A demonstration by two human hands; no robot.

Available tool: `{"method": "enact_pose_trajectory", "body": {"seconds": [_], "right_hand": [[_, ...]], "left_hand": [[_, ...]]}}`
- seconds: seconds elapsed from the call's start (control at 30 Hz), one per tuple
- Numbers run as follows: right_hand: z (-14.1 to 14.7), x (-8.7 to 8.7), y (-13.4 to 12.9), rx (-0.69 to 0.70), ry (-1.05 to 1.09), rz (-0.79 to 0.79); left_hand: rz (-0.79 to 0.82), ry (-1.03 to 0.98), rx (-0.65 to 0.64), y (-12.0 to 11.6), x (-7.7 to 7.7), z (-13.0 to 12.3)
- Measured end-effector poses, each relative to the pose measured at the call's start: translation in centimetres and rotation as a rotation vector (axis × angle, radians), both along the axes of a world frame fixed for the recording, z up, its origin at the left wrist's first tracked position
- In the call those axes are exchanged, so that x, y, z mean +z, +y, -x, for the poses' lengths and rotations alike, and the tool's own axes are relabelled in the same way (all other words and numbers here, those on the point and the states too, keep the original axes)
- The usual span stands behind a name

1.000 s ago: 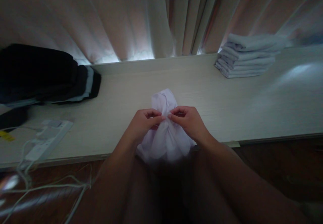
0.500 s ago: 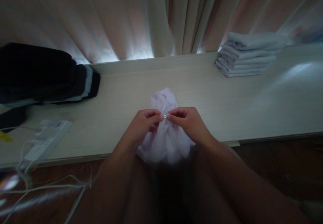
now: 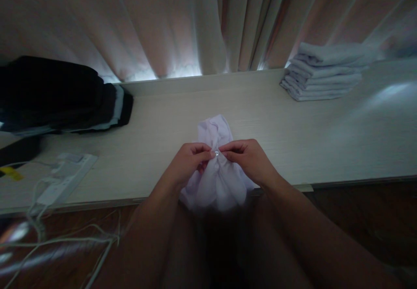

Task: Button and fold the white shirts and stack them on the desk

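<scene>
Dark folded clothes (image 3: 58,93) beside a power strip (image 3: 67,180), beige curtains (image 3: 163,24) behind the white surface (image 3: 156,150).

Dim, slightly blurred view, pale backlight under the curtains (image 3: 172,24), glare at right, edges stretched

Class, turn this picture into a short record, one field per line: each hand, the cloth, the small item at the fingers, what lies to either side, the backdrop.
Left hand: left hand, fingers pinching the cloth
Right hand: right hand, fingers pinching the cloth
Cloth: pale cloth, gathered into folds
Between the fingers: small shiny piece, too small to identify
Left side: dark folded stack; power strip with cables
Right side: white folded stack
Backdrop: curtain
</scene>
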State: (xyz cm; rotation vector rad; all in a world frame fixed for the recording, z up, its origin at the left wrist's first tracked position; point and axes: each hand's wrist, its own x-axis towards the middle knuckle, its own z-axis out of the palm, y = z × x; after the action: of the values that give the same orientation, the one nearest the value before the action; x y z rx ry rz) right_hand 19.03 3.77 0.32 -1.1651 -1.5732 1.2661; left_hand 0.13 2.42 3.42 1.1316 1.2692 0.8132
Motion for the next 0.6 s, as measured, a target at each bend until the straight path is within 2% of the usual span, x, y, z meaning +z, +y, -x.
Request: {"method": "enact_pose_trajectory", "body": {"seconds": [0.27, 0.47, 0.6], "right_hand": [[0.6, 0.2, 0.1, -0.003, -0.013, -0.158], [1.2, 0.7, -0.5, -0.068, -0.16, -0.369], [1.4, 0.8, -0.4, -0.092, -0.204, -0.455]], "left_hand": [[-0.011, 0.006, -0.022, 0.0, -0.3, 0.0], [-0.089, 0.094, 0.072, -0.2, -0.5, -0.4], [-0.141, 0.184, 0.087, -0.4, -0.4, -0.7]]}}
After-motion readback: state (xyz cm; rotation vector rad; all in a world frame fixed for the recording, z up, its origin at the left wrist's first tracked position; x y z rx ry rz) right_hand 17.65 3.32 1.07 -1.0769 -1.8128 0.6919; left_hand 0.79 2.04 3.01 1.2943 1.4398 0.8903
